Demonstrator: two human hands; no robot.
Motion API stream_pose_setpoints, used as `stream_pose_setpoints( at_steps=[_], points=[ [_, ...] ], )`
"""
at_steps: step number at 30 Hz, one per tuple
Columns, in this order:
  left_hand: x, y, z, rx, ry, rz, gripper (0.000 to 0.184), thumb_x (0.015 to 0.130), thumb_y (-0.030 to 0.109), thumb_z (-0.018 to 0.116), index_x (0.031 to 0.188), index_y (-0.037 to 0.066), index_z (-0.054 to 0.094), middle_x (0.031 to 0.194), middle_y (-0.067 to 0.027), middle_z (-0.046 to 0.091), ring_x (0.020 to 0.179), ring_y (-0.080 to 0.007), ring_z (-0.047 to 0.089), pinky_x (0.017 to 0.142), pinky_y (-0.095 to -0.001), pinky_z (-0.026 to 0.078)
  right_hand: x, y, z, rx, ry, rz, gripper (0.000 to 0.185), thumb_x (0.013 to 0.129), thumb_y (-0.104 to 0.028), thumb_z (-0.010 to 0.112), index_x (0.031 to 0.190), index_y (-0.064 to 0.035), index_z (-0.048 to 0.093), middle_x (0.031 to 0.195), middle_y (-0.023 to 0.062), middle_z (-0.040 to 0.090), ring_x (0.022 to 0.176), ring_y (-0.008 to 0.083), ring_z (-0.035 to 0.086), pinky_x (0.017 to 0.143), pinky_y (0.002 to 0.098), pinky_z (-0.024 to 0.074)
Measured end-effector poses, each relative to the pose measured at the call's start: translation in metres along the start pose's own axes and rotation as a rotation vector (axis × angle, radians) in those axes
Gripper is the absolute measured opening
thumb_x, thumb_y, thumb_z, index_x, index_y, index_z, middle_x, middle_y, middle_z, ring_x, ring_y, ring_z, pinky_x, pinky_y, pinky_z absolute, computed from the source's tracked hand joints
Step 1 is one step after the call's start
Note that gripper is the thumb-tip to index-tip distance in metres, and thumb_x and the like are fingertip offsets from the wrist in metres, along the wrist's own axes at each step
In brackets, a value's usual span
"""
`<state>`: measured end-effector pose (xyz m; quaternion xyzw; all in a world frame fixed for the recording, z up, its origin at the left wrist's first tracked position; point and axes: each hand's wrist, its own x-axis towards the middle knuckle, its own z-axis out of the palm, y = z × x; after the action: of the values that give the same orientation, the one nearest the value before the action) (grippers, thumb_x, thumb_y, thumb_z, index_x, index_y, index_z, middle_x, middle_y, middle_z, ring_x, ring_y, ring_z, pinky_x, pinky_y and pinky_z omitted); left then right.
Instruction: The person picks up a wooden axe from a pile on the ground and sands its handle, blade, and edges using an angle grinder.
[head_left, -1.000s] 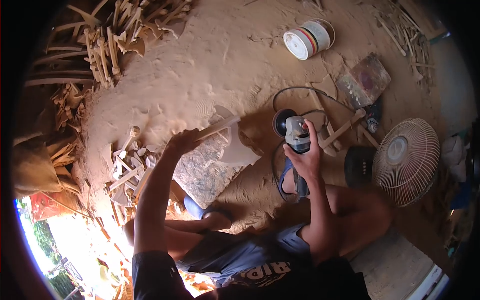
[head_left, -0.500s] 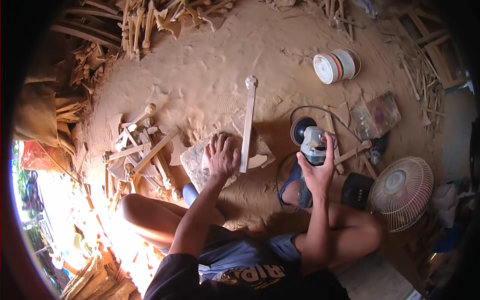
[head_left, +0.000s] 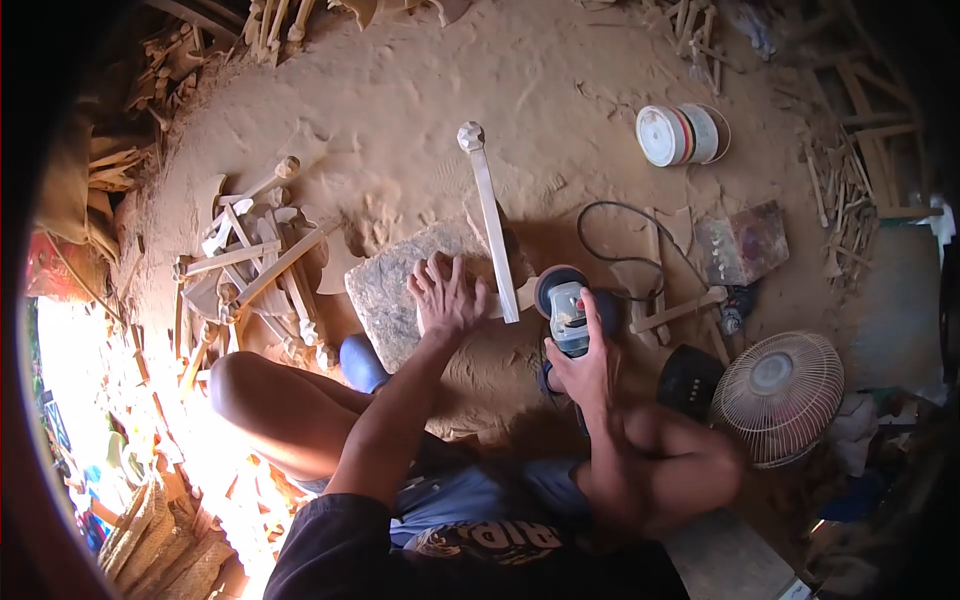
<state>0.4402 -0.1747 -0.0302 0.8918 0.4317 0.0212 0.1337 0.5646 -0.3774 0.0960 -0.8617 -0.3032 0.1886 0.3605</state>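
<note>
My left hand [head_left: 449, 296] presses down with spread fingers on a pale flat piece [head_left: 515, 302] lying across a stone block [head_left: 385, 295]. A long pale stick with a knobbed end [head_left: 487, 205] lies over the block and the flat piece, just right of my fingers. Wrapped round the body of an angle grinder [head_left: 570, 325], my right hand [head_left: 590, 365] holds it near the right end of the flat piece. The grinder's round disc [head_left: 560, 289] is beside that end; whether they touch is unclear.
A pile of pale sticks and flat pieces [head_left: 255, 260] lies left of the block. To the right are a white bucket [head_left: 680, 135], a stained box [head_left: 742, 244], a black cable [head_left: 610, 204] and a fan [head_left: 778, 398]. More sticks lie along the edges.
The long stick has left my left hand and lies on the block, where that hand now presses the flat piece. My right hand has brought the grinder left, close to that piece.
</note>
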Motion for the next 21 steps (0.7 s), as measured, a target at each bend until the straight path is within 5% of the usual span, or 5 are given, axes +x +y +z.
stream_pose_setpoints(
  at_steps=[8,21],
  points=[
    [-0.001,0.005,-0.011,-0.068,0.078,0.022,0.053,0.089,0.048,0.061,0.129,0.013,0.060,0.140,-0.0214,0.045,0.139,-0.0461,0.034,0.116,-0.0614,0.026,-0.007,-0.011,0.009,-0.105,-0.089,0.001,0.091,0.079,-0.016,0.086,0.159,-0.0155,0.043,0.137,0.0254,0.066,0.120,0.0467,0.067,0.099,0.0504,0.0566],
    [0.000,0.005,-0.012,-0.043,-0.008,0.002,0.059,0.093,0.054,0.055,0.134,0.011,0.059,0.143,-0.0227,0.044,0.143,-0.0451,0.033,0.118,-0.0607,0.024,-0.004,-0.024,0.016,-0.183,-0.136,0.107,0.092,0.080,-0.019,0.085,0.161,-0.0192,0.041,0.136,0.0239,0.067,0.113,0.0486,0.068,0.094,0.0532,0.0559]
  ],
)
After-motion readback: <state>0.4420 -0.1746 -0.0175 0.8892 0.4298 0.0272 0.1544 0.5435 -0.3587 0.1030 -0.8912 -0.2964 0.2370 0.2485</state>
